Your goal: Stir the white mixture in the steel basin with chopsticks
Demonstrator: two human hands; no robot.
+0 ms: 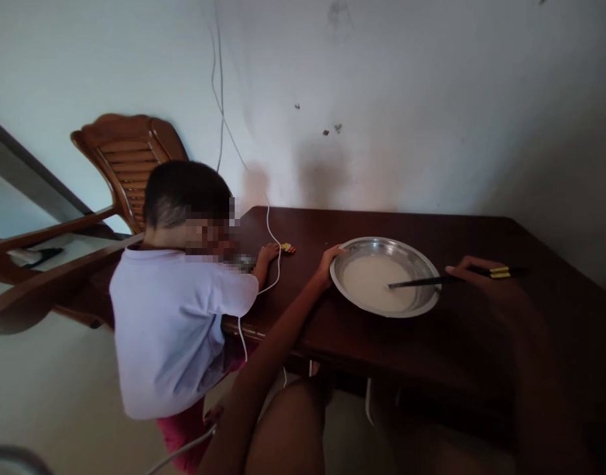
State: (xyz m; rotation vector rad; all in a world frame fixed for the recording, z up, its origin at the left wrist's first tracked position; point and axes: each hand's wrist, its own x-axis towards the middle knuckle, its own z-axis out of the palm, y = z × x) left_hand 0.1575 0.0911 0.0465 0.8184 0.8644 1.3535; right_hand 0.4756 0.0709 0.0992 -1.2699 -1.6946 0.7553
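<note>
A wide metal bowl stands on the dark wooden table, with a pale, milky mixture in it. My left hand grips the bowl's left rim. On the other side, my right hand is closed around a pair of dark chopsticks with yellow marks near their upper end. Their tips dip into the mixture near the middle of the bowl.
To my left a person in a white shirt leans at the table, one hand by a small yellow-and-red item. A white cable crosses the table's left part. Behind them stands a wooden chair; a wall borders the far edge.
</note>
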